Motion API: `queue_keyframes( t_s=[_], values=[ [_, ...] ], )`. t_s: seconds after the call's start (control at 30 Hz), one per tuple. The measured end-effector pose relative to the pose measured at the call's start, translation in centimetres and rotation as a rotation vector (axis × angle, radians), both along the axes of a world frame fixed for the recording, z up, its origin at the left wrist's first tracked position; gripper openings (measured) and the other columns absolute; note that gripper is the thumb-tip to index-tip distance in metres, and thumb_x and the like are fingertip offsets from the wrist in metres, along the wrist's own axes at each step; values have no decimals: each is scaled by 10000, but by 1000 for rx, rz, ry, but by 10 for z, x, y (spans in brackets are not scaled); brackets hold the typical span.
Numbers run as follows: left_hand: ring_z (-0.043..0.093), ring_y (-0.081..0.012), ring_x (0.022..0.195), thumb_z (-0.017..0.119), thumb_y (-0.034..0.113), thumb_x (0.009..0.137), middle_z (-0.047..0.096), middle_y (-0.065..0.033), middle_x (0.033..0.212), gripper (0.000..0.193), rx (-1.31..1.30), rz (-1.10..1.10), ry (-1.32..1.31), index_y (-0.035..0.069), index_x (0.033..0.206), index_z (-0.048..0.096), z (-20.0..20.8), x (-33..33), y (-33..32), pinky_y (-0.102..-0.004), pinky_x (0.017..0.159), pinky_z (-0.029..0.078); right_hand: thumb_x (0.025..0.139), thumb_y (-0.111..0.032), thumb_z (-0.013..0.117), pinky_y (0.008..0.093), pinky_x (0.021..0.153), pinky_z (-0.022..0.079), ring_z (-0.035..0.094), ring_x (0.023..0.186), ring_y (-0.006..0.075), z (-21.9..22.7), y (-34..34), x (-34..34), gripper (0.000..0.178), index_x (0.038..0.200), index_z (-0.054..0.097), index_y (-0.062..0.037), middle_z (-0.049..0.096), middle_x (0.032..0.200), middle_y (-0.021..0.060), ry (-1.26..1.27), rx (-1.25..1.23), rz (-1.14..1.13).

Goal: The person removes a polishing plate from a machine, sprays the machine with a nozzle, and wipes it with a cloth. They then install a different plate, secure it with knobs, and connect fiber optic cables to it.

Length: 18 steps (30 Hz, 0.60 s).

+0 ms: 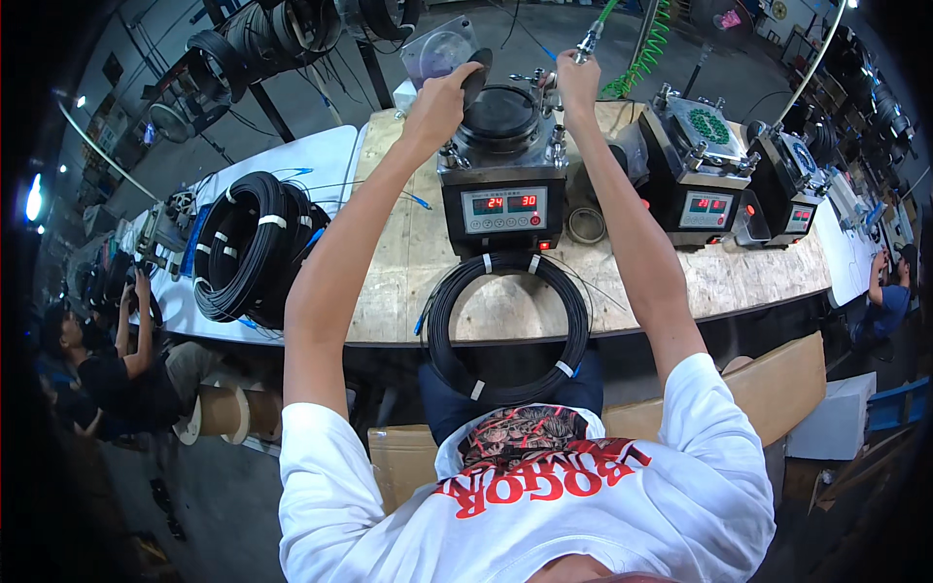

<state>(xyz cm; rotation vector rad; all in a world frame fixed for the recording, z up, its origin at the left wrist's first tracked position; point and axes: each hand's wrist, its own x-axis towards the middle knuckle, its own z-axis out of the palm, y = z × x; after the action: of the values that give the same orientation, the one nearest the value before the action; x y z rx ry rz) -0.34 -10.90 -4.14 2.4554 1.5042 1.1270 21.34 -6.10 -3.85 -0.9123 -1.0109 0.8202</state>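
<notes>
A black box-shaped machine (503,185) with a red-digit front panel stands on the wooden bench (408,253); a round black plate sits on its top. My left hand (445,89) grips a dark round lid or knob at the machine's top left edge. My right hand (577,80) is closed on a metal air nozzle (587,41) hanging from a green coiled hose (645,49), just behind the machine's top right. A coil of thin black cable (507,330) with white ties hangs over the bench's front edge onto my lap.
Two similar machines (702,175) stand to the right on the bench. A stack of thick black cable coils (255,243) lies at the left on a white table. A seated person (117,360) works at far left, another (886,291) at far right. Cardboard boxes (777,389) stand beside me.
</notes>
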Motion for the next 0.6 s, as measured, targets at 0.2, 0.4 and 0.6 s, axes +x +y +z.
queue_keyframes(
  t_s=[0.2, 0.4, 0.6],
  values=[
    [649, -441, 917, 539, 3, 928, 679, -257, 995, 416, 269, 58, -129, 128, 1324, 562, -2, -13, -24, -445, 781, 510, 877, -50, 502, 360, 490, 522, 638, 550, 230, -8, -8, -19, 117, 987, 513, -11, 591, 686, 109, -28, -62, 96],
    [653, -446, 885, 562, 0, 926, 688, -243, 1012, 510, 241, 74, -164, 197, 1395, 526, 10, -11, -29, -445, 755, 518, 857, -10, 501, 377, 479, 529, 611, 527, 232, -13, -12, -42, 138, 992, 475, 6, 553, 731, 114, 223, -69, 216],
    [656, -444, 838, 537, 28, 941, 685, -254, 1014, 607, 254, 85, -173, 225, 1496, 389, 4, -4, -26, -503, 707, 505, 886, 8, 480, 358, 472, 517, 598, 514, 216, -19, -3, -38, 173, 1034, 393, -13, 526, 743, 99, 300, 110, -125]
  ],
)
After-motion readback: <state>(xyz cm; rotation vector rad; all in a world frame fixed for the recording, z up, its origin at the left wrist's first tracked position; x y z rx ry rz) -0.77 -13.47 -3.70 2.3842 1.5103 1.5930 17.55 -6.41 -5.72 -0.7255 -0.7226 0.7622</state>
